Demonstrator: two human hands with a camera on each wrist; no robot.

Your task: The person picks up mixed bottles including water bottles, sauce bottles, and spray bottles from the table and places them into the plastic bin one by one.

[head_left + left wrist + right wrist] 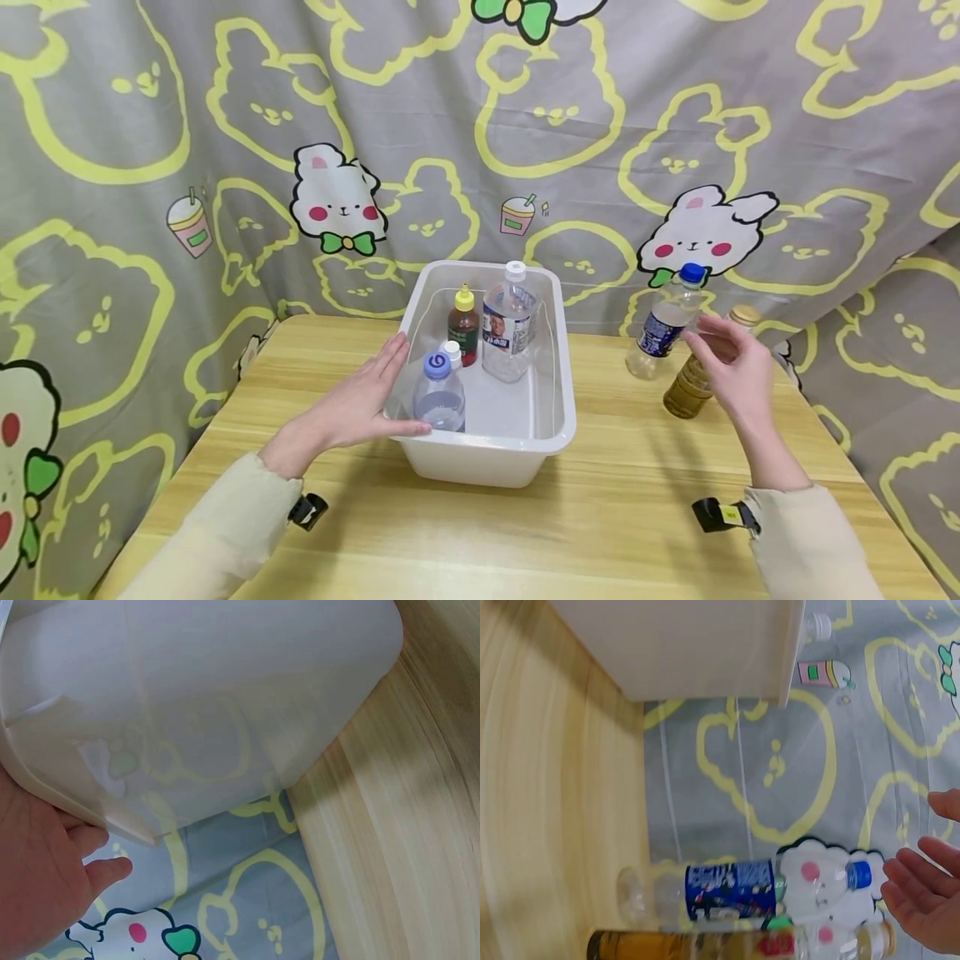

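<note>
My left hand (360, 398) rests on the left and front rim of a white plastic tub (480, 458), fingers spread and thumb along the edge. Inside the tub stand a clear bottle with a white cap (510, 358), a sauce bottle with a yellow nozzle (465, 323), a bottle with a light-blue cap (438, 398) and a white-capped one partly hidden behind it. At the right, my right hand (738, 375) hovers by two upright bottles with its fingers apart. One is a blue-capped clear bottle (731, 890); the other, partly behind the hand, holds amber liquid (686, 392).
A light wooden table (615, 517) carries the tub and bottles. Close behind it hangs a grey curtain (420, 108) with yellow outlines and cartoon rabbits, which also comes round both sides. Black wrist bands (307, 510) sit at the sleeves.
</note>
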